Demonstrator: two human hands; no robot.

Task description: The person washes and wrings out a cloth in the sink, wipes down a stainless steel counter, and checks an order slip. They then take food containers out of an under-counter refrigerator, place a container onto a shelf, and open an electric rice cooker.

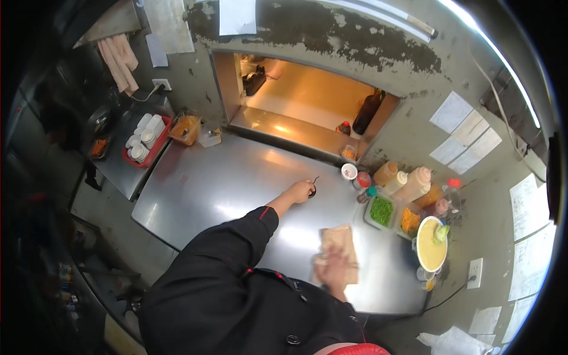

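Observation:
My left hand [300, 191] is stretched over the steel table, its fingers closed on a small dark utensil [313, 191]. A thin bent end pokes out past the fingers; its exact kind I cannot make out. Nearer my body, my right hand [335, 265] lies on a light brown cloth [348, 239] spread on the tabletop. Motion smears these fingers, so whether they grip the cloth or press flat on it does not show. The white cup [349, 171] stands to the right of my left hand, beside a red-lidded jar [362, 180].
Chopped greens [381, 211], an orange shredded food [409, 220], squeeze bottles [419, 180] and a bowl of yellow liquid [432, 248] line the right side of the steel table [207, 183]. At the far left are a red basket [158, 151] of white cups and plastic tubs [185, 128]. A pass-through window [296, 89] opens behind.

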